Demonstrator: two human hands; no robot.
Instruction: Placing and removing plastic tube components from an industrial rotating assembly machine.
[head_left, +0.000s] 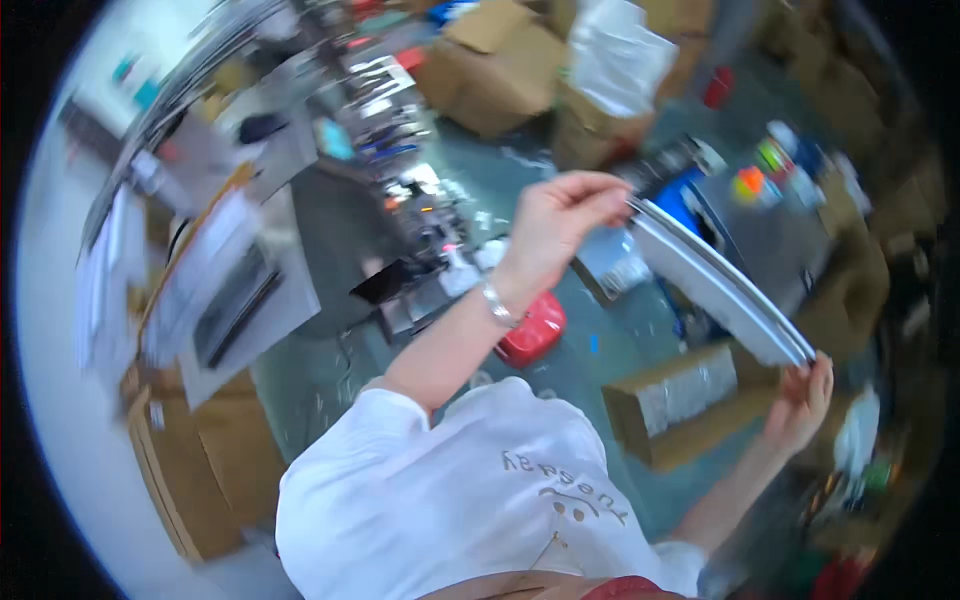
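Observation:
My left hand pinches one end of a long white flat piece between thumb and fingers. At the other end, lower and to the right, my right hand grips its corner. The piece hangs tilted in the air, sloping down toward the right. Layered or doubled edges run along its upper side; blur hides what kind of thing it is. Below my left forearm a red rounded object lies on the floor.
An open cardboard box stands below the white piece. Farther off are a large carton and a box with white plastic. A grey table carries colourful items at right. Cluttered shelving and a folded carton are at left.

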